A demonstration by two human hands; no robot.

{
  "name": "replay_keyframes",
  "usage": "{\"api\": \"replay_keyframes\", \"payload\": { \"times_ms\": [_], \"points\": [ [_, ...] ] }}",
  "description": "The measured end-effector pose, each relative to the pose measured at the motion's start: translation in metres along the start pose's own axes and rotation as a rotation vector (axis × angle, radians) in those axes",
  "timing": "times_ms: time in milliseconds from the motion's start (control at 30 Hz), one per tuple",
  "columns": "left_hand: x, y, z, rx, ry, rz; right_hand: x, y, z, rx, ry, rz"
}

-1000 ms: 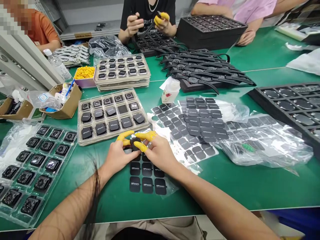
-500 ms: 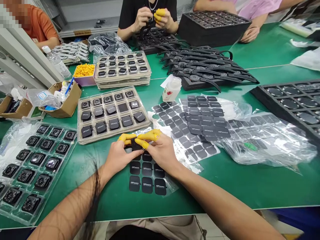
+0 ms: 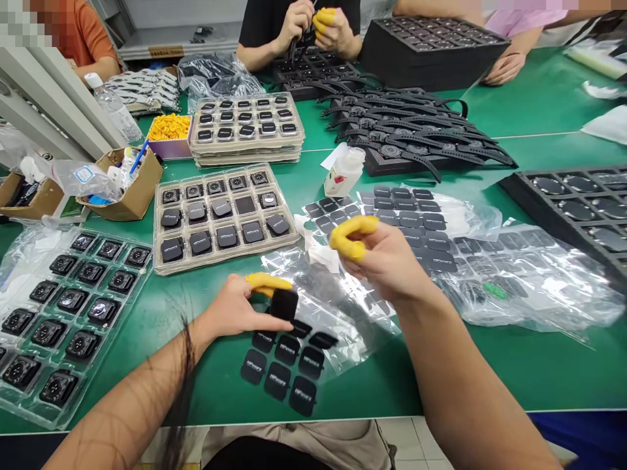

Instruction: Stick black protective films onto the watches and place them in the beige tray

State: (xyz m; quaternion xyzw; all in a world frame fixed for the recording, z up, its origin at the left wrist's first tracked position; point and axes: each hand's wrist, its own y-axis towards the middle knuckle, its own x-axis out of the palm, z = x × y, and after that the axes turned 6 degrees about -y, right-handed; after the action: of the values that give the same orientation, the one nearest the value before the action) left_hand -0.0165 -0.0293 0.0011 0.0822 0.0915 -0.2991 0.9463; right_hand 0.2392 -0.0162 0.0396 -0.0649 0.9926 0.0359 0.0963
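Note:
My left hand (image 3: pixel 230 313), a yellow cot on its forefinger, grips a small black square watch body (image 3: pixel 284 303) just above the green table. Under it lies a clear sheet of black branded stickers (image 3: pixel 284 365), skewed, with its film lifted at the far side. My right hand (image 3: pixel 386 261) hovers higher and to the right, apart from the watch body. Its yellow-capped thumb and forefinger are pinched together; I cannot tell whether a thin film is between them.
A beige tray (image 3: pixel 225 258) of sticker-covered watch bodies lies ahead, a clear tray (image 3: pixel 73 313) of bare ones at left. More sticker sheets (image 3: pixel 406 222), a white bottle (image 3: pixel 345 171), a cardboard box (image 3: pixel 132 189), a black foam tray (image 3: pixel 578 209) and strapped watches (image 3: pixel 416 130) surround them. A co-worker's hands (image 3: pixel 313 26) work opposite.
My right hand let go of the watch body and rose up and to the right. The left hand kept the body and sank slightly. The sticker sheet turned and its film lifted.

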Motion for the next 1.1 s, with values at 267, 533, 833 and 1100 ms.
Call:
{"api": "replay_keyframes", "payload": {
  "times_ms": [267, 533, 833, 1100],
  "points": [
    [0.003, 0.001, 0.005, -0.060, -0.048, 0.009, 0.009, 0.003, 0.015, -0.067, -1.050, 0.175],
    [0.007, 0.008, -0.002, -0.258, -0.172, 0.343, -0.016, 0.003, 0.010, -0.259, -1.012, 0.038],
    [0.009, 0.008, -0.008, -0.203, -0.186, 0.312, 0.054, -0.007, 0.015, -0.546, -0.754, 0.085],
    [0.010, 0.007, -0.011, -0.182, -0.155, 0.329, 0.058, -0.004, 0.015, -0.452, -0.667, 0.023]
  ]
}}
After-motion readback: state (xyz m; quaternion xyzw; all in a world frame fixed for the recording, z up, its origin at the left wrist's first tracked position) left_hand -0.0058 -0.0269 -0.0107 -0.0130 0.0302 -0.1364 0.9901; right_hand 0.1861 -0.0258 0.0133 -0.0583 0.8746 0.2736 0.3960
